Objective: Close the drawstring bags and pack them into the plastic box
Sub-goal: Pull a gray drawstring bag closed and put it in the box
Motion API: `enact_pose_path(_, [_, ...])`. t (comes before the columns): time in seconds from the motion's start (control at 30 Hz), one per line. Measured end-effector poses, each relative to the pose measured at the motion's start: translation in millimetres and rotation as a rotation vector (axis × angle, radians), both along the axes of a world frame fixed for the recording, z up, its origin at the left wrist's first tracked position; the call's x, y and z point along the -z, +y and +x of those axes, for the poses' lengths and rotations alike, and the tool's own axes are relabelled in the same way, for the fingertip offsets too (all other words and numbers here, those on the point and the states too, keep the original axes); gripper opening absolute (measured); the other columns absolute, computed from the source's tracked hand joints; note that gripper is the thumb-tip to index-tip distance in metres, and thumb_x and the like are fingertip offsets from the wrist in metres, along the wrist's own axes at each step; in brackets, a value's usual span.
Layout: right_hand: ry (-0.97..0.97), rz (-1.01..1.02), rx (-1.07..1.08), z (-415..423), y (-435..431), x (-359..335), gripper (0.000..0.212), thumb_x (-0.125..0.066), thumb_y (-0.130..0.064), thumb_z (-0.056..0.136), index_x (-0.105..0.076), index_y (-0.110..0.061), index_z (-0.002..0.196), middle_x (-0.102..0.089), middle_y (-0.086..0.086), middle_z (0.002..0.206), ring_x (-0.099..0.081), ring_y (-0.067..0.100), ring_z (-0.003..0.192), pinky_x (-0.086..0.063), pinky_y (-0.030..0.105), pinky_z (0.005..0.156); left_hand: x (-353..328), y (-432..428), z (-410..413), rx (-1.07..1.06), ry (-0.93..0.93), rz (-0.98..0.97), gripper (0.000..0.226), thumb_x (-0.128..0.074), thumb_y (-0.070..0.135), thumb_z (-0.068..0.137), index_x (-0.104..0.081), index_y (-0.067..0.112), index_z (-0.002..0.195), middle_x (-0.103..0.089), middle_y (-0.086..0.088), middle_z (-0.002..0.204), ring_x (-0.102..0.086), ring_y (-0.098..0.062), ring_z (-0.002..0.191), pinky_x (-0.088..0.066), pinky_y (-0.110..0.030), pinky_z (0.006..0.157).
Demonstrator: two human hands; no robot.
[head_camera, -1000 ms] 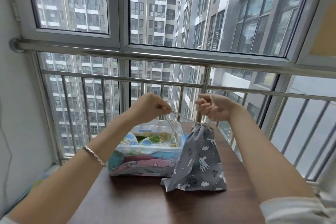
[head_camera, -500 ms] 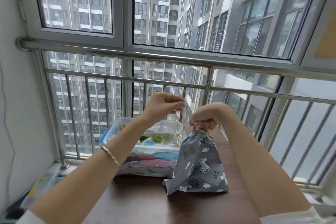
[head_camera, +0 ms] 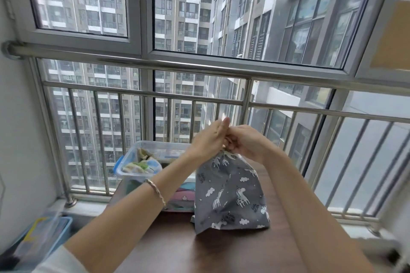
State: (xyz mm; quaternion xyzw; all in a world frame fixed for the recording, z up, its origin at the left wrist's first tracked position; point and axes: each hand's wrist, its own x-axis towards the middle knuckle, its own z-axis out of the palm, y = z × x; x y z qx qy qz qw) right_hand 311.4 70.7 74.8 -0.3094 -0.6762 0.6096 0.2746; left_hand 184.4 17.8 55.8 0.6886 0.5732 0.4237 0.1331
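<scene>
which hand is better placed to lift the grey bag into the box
Right, probably: the right hand curls at the neck of the grey bag; the left hand shows no clear grip.

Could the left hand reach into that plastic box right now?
Probably yes. The plastic box stands without a lid right beside the grey drawstring bag, close below the left hand. That hand is busy at the bag's neck, though, together with the right hand.

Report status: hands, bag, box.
Left hand and right hand together at neck of grey drawstring bag; right curled on it, left grip unclear. Bag upright on table beside plastic box, not packed. Box open, part filled.
</scene>
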Motion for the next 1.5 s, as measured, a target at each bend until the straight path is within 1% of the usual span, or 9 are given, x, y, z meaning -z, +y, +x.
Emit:
enact_pose_path(0.17, [-0.036,0.216,0.186,13,-2,4,0.034,-0.057,-0.032,0.096,-0.075,-0.008,0.082,-0.065,0.004,0.066,-0.061,0.01,0.066,-0.046,0.029,0.082,11,0,-18,0.124,-0.132,-0.053,0.036,-0.057,0.043,0.09,-0.072,0.011,0.1,-0.066,0.008,0.064,-0.053,-0.01,0.052,-0.046,-0.023,0.053])
enact_pose_path(0.27, [-0.042,0.366,0.25,17,-4,4,0.024,-0.063,-0.027,0.094,-0.073,-0.006,0.087,-0.059,-0.002,0.054,-0.057,0.005,0.053,-0.046,0.027,0.074,12,-2,-29,0.145,-0.23,-0.071,0.033,-0.067,0.05,0.079,-0.077,0.024,0.096,-0.072,-0.011,0.077,-0.05,-0.019,0.062,-0.043,-0.031,0.063])
enact_pose_path(0.37, [-0.056,0.358,0.206,13,-6,4,0.015,-0.069,-0.018,0.089,-0.071,-0.003,0.087,-0.064,0.006,0.064,-0.06,0.013,0.058,-0.05,0.026,0.065,6,-8,-23,0.191,-0.239,-0.116,0.028,-0.067,0.048,0.082,-0.078,0.024,0.092,-0.075,-0.007,0.084,-0.062,-0.024,0.073,-0.05,-0.034,0.075])
enact_pose_path(0.6, [-0.056,0.186,0.117,21,-14,-4,0.02,-0.066,-0.004,0.087,-0.052,-0.003,0.1,-0.064,0.01,0.081,-0.064,0.018,0.07,-0.055,0.029,0.072,-2,-7,-28,0.136,-0.22,-0.202,0.032,-0.067,0.034,0.086,-0.073,0.002,0.089,-0.046,0.006,0.054,-0.032,-0.009,0.049,-0.026,-0.019,0.045])
enact_pose_path(0.93, [-0.348,0.862,0.215,20,-26,0,0.01,-0.064,-0.019,0.085,-0.074,-0.02,0.08,-0.066,-0.005,0.067,-0.056,0.004,0.059,-0.046,0.019,0.06,-31,-14,-33,0.139,0.076,-0.276,0.033,-0.067,0.038,0.085,-0.073,0.005,0.088,-0.042,0.003,0.053,-0.027,-0.007,0.043,-0.021,-0.018,0.04])
enact_pose_path(1.13, [-0.109,0.265,0.075,21,-20,-4,0.02,-0.056,-0.001,0.086,-0.069,-0.003,0.071,-0.066,0.007,0.079,-0.062,0.015,0.078,-0.051,0.032,0.078,-28,-14,-37,0.135,0.108,-0.185,0.023,-0.067,0.034,0.087,-0.074,0.014,0.093,-0.072,-0.007,0.088,-0.064,-0.031,0.08,-0.054,-0.046,0.078])
enact_pose_path(1.23, [-0.016,0.194,0.032,24,-19,-1,0.014,-0.063,-0.001,0.083,-0.073,-0.005,0.074,-0.069,0.006,0.073,-0.063,0.012,0.071,-0.047,0.025,0.073,-23,-15,-31,0.152,0.042,-0.158,0.02,-0.065,0.032,0.088,-0.071,0.014,0.096,-0.071,0.0,0.091,-0.065,-0.025,0.089,-0.054,-0.04,0.085])
enact_pose_path(1.33, [0.055,0.243,0.116,24,-18,6,0.008,-0.067,-0.004,0.084,-0.074,-0.004,0.086,-0.073,0.009,0.08,-0.068,0.016,0.076,-0.05,0.031,0.082,-22,-17,-25,0.143,-0.036,-0.145,0.021,-0.062,0.03,0.091,-0.07,0.012,0.095,-0.063,0.006,0.074,-0.054,-0.011,0.066,-0.044,-0.017,0.061])
enact_pose_path(1.5, [0.003,0.59,0.299,21,-22,17,0.033,-0.076,-0.016,0.082,-0.053,-0.018,0.106,-0.071,0.01,0.083,-0.072,0.021,0.077,-0.058,0.039,0.075,-20,-13,-23,0.089,-0.162,-0.197,0.025,-0.062,0.031,0.091,-0.07,0.007,0.09,-0.05,0.009,0.057,-0.037,-0.004,0.049,-0.029,-0.014,0.045])
